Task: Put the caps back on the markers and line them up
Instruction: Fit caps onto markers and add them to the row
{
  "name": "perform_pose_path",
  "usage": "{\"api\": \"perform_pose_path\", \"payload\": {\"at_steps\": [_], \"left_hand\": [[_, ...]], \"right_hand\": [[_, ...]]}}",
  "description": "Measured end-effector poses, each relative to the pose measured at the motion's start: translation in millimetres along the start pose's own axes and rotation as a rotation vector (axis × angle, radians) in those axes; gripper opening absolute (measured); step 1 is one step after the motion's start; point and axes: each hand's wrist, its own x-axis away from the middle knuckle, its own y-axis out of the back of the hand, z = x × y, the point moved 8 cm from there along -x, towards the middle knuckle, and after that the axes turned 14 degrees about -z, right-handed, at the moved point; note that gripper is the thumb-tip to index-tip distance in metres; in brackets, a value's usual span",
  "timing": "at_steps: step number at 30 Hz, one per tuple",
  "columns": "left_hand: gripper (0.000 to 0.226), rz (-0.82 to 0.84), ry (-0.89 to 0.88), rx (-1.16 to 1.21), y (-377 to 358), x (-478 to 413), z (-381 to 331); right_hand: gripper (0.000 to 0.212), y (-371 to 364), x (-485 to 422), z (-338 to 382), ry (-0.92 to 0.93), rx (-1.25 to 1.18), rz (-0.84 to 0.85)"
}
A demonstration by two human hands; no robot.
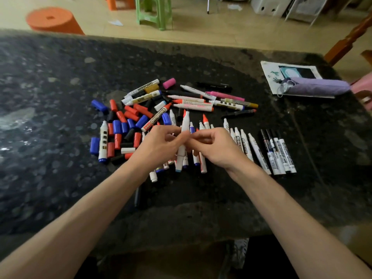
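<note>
Both hands meet over the middle of the dark stone table [60, 97]. My left hand [161, 143] and my right hand [211, 146] both pinch one white uncapped marker [184, 135] that stands nearly upright, tip away from me. Under the hands lies a row of uncapped white markers [247, 146], running to the right and ending in several black-tipped ones [279, 154]. A heap of loose red, blue and black caps [122, 127] lies to the left. More uncapped markers [191, 101] lie scattered behind the hands.
A pink cap [169, 83] and a black marker [214, 85] lie at the back of the pile. A purple pencil case [316, 85] rests on a paper sheet [269, 73] at the far right. Orange [52, 21] and green [155, 11] stools stand on the floor beyond the table.
</note>
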Motion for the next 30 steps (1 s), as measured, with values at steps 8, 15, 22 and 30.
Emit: {"api": "perform_pose_path", "payload": {"at_steps": [8, 15, 22, 30], "left_hand": [[0.026, -0.218, 0.001, -0.129, 57.8, -9.4, 16.0], [0.027, -0.320, -0.059, -0.241, 122.7, -18.5, 29.6], [0.025, -0.297, -0.065, -0.275, 151.8, -15.1, 38.6], [0.014, -0.353, -0.058, -0.233, 183.1, -17.3, 41.8]], "right_hand": [[0.018, -15.9, -22.5, 22.0, 0.075, -0.007, -0.020], [0.013, -57.0, -55.7, 36.5, 0.181, 0.086, -0.127], [0.015, -64.6, -77.4, 58.0, 0.290, 0.141, -0.299], [0.021, -17.4, -86.7, 50.0, 0.133, 0.104, -0.475]]}}
